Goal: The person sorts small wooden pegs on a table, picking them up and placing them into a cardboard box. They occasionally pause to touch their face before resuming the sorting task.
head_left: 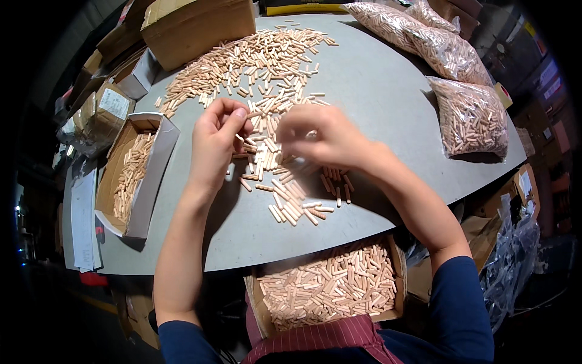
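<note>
Short wooden dowel pins (291, 200) lie loose on the grey table (364, 79), scattered beneath and between my hands. My left hand (219, 130) is over them with thumb and forefinger pressed together; what the pinch holds, if anything, is too small to make out. Facing it from the right, my right hand (324, 134) hovers above the dowels, its curled fingers smeared by motion. Beyond both hands spreads a large heap of dowel pins (248, 57). Just below the table's front edge, an open cardboard box (398, 276) full of dowel pins sits close to my body.
A long white carton (159, 176) partly filled with dowels stands at the left, beside a paper sheet (83, 218). Behind the heap is a brown cardboard box (197, 30). Clear plastic bags of dowels (473, 118) lie along the right edge. Crumpled plastic (512, 261) hangs at lower right.
</note>
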Tool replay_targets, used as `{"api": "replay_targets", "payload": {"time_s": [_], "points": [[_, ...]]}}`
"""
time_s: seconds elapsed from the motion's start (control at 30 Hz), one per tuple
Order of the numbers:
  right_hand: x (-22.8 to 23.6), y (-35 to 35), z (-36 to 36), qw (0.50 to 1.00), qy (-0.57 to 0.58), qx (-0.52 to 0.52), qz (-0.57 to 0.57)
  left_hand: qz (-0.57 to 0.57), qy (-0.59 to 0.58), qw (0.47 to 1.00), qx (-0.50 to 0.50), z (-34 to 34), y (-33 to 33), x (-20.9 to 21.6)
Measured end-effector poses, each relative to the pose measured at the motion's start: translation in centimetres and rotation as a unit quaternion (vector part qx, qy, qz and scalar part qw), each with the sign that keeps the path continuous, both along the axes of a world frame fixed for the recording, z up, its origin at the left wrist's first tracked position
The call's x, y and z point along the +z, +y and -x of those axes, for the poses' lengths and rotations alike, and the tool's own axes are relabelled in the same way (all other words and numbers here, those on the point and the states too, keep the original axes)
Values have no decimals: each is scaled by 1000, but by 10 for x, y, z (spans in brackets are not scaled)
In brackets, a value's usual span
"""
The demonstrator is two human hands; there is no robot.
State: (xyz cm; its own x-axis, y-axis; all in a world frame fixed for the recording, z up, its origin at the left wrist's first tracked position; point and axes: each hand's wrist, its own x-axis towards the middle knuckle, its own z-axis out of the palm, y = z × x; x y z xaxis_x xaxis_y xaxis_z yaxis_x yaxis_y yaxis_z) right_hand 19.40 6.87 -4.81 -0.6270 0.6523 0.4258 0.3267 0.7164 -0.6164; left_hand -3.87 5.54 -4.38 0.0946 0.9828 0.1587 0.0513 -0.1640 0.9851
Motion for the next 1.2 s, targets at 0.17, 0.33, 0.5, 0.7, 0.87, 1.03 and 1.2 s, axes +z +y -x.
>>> {"api": "replay_targets", "payload": {"time_s": [0.17, 0.33, 0.5, 0.7, 0.87, 1.03, 1.2], "points": [[-8, -9, 10, 986, -71, 56, -140, -16, 5, 1000, 4, 1, -1, 4], [-8, -9, 9, 968, -123, 35, -214, -25, 15, 1000, 0, -1, -2, 2], [-15, -10, 17, 951, -99, 1, -293, -33, 3, 999, 6, -3, -2, 2], [-18, -7, 16, 938, -143, -25, -315, -39, 42, 998, -8, -1, -2, 4], [-19, -9, 17, 913, -191, -71, -355, -43, 87, 995, -9, 1, -1, -2], [-23, -4, 15, 922, -169, -109, -330, -32, 76, 997, 7, 1, -1, 1], [-11, -4, 13, 986, 11, -97, -133, -12, 85, 995, -47, -2, -7, 0]]}}
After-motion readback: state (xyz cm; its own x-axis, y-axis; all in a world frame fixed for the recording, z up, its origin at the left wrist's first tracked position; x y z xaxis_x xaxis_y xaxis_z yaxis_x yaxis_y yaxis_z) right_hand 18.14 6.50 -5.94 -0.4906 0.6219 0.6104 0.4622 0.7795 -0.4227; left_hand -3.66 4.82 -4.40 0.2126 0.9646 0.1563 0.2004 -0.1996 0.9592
